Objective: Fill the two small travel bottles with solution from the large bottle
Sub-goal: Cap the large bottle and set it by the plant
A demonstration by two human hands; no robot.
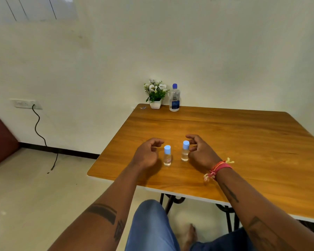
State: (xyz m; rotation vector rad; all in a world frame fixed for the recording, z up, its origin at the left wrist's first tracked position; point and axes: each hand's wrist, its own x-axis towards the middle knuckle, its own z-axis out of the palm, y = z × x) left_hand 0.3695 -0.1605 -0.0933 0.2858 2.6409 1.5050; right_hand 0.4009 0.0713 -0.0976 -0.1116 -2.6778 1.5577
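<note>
Left hand (147, 155), right hand (201, 153), flanking capped travel bottles (167, 155)

Your arms were bare to past the elbow, no sleeves in view. Left forearm (105, 205): a dark tattooed band (101, 212) across it, with a small angular tattoo (119, 230) just beside the band. Right forearm (252, 205): a slim dark elongated tattoo (230, 192) near the wrist and a larger angular tattoo (257, 230) farther up. Right wrist: red and orange thread bands (219, 168), knotted, with pale yellow loose ends. Your legs wore blue trousers (150, 227). One bare foot (190, 236) showed on the floor.
</note>
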